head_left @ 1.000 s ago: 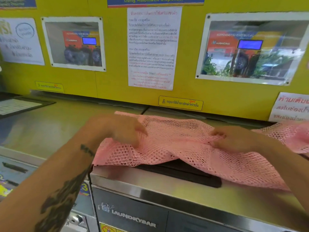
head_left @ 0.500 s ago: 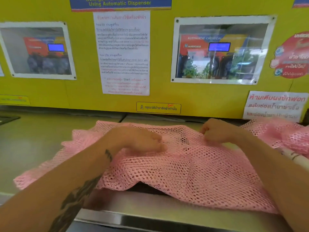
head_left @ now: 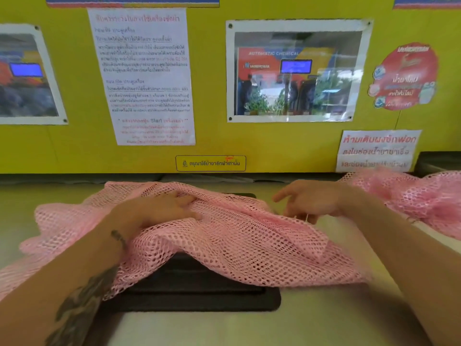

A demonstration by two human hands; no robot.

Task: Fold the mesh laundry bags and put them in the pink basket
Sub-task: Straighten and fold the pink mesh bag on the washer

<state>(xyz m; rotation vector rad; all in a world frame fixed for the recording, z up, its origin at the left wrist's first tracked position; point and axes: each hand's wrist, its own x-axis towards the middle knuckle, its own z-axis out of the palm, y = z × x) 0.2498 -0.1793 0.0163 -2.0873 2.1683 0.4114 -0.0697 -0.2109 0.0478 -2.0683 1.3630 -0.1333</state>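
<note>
A pink mesh laundry bag lies rumpled across the top of a washing machine, spread from the left edge to the middle right. My left hand rests palm down on its far left part, fingers and thumb closed around a raised fold. My right hand is at the bag's far right edge, with the index finger stretched out to the left. The lower fingers pinch the mesh edge and hold it slightly lifted. No pink basket is in view.
More pink mesh is heaped at the right, behind my right forearm. A black lid panel sits in the pale machine top under the bag. A yellow wall with posters and notices stands right behind.
The bag has been drawn out further to the left and now covers more of the machine top. My right hand has loosened from a fist, with the index finger now extended.
</note>
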